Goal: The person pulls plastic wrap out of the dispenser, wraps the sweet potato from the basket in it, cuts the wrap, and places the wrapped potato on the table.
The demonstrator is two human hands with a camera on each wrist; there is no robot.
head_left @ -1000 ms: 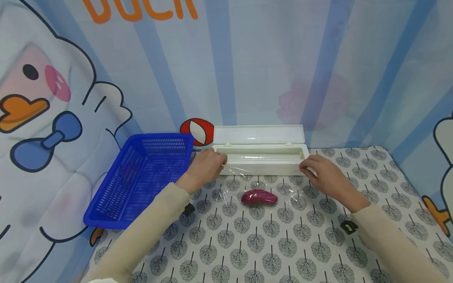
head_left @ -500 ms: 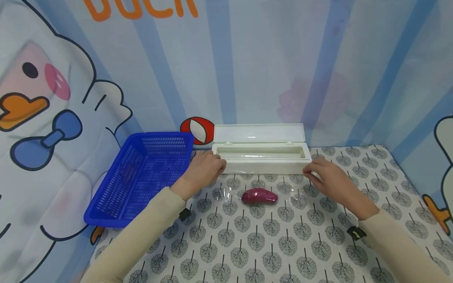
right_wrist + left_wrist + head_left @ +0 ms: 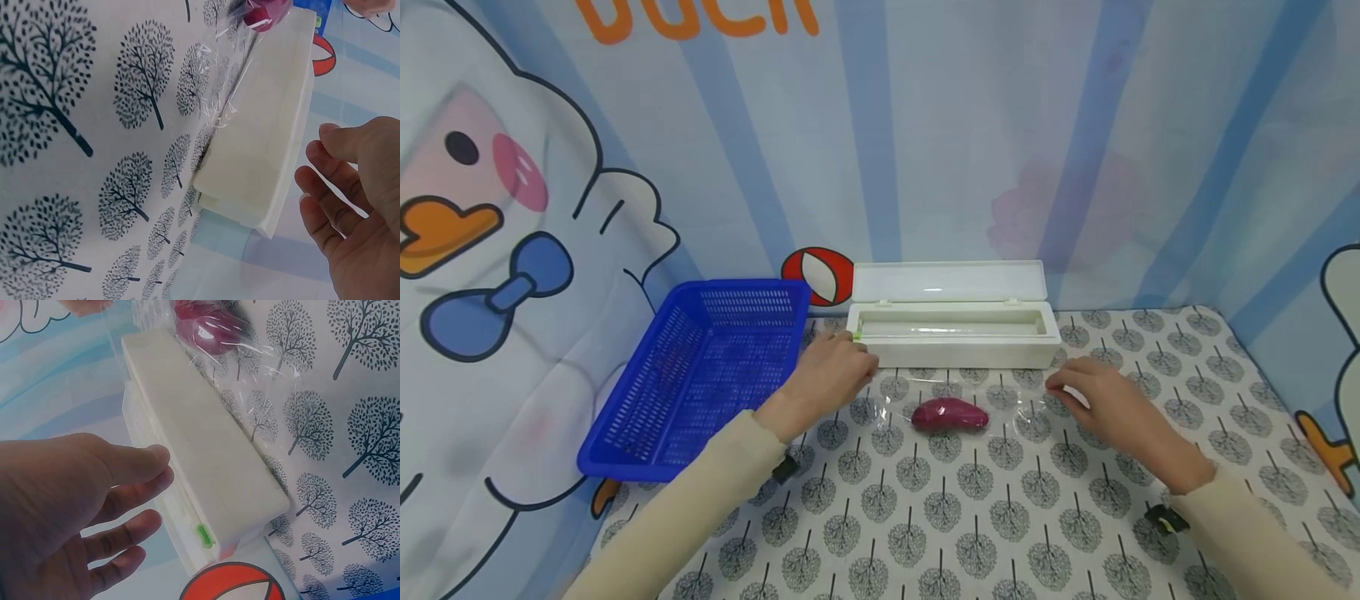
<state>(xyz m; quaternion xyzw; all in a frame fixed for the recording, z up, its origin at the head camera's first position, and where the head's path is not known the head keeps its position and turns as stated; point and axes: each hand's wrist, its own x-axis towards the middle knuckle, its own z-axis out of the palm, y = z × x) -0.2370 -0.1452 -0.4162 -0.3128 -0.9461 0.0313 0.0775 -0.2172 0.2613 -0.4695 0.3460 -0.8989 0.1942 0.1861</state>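
Note:
A sheet of clear plastic wrap lies on the patterned cloth, under and around a glossy magenta thing shaped like a sweet potato. The wrap's far edge runs between both hands, just in front of a long white wrap dispenser box. Thumb and index finger of my left hand pinch that edge by the box's left end, the other fingers loosely bent. On the opposite side, my right hand pinches the edge with thumb and index, off the box's right front corner. The wrap is barely visible at the fingertips.
The dispenser's lid stands raised against the printed curtain. A small green slider shows at the box's left end. To the left is a blue perforated basket. A tree-print cloth covers the table.
The wrap's far edge has come away from the dispenser's front, toward the person. The right hand has moved right and nearer; the left has shifted slightly nearer. The magenta thing stays in place.

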